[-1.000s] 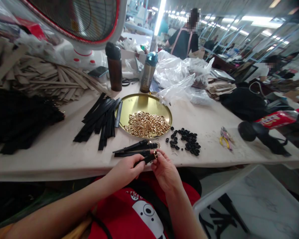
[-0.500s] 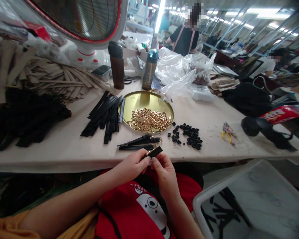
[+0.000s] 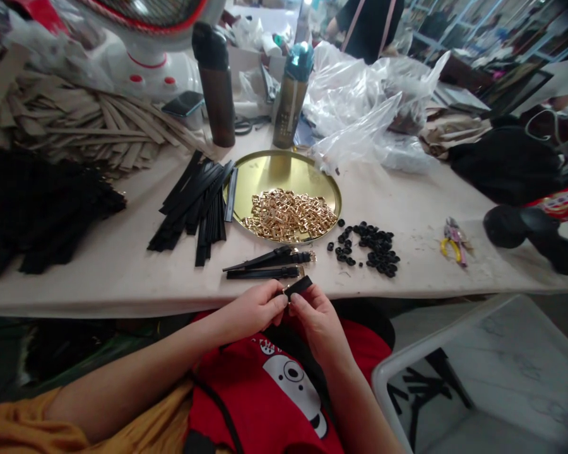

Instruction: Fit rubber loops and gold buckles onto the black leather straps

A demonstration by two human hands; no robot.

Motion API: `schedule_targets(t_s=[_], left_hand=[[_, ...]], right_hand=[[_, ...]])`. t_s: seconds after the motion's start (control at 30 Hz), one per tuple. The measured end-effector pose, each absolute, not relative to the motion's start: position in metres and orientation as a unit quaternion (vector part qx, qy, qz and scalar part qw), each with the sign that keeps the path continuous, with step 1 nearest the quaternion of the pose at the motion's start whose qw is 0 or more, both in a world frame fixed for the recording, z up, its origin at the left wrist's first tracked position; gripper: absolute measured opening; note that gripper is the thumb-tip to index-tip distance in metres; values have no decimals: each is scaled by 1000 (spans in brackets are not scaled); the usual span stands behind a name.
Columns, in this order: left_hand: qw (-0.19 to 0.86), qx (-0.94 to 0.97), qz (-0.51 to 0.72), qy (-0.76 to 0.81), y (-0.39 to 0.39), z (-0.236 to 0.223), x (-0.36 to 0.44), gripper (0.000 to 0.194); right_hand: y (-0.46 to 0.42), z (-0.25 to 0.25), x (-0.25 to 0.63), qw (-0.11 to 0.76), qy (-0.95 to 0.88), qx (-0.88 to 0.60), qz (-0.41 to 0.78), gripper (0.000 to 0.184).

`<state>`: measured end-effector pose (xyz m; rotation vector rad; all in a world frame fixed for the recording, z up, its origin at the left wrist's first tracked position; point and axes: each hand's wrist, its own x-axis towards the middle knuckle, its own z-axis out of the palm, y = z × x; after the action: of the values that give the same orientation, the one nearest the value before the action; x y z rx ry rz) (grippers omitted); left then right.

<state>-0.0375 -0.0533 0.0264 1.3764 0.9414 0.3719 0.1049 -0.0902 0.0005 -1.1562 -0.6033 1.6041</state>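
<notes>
Because the black strap (image 3: 300, 286) looks light and bendy, it is best gripped close to its gold buckle (image 3: 286, 289), where the left hand (image 3: 260, 310) and right hand (image 3: 318, 318) pinch it, fingers nearly closed, by the desk's (image 3: 407, 195) front edge.

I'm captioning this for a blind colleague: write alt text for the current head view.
Two hands hold a black strap at a table's near edge. Beyond lie finished-looking straps, a gold tray of buckles, and, right, black loops and pliers.
</notes>
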Motion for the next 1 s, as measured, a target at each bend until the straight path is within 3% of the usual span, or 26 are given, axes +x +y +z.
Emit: schedule_targets(t_s=[0.33,0.47,0.7,0.9,1.0], left_hand=[[590,671,123,432,-48,29,-39,18],[616,656,105,424,-51,29,-42,18],[685,586,127,414,-55,29,-37,15],[669,599,139,417,-60,25,-40,12],[667,593,139,430,-63,21,-42,20]], right_hand=[[-89,2,104,527,-141,-434,717,20],[-86,3,109,549,-101,-443,702,17],[-92,1,115,538,-200,-476,666,15],[-102,-4,107,521,-233,-480,666,16],[-106,-2,103,521,-266,-501,637,15]])
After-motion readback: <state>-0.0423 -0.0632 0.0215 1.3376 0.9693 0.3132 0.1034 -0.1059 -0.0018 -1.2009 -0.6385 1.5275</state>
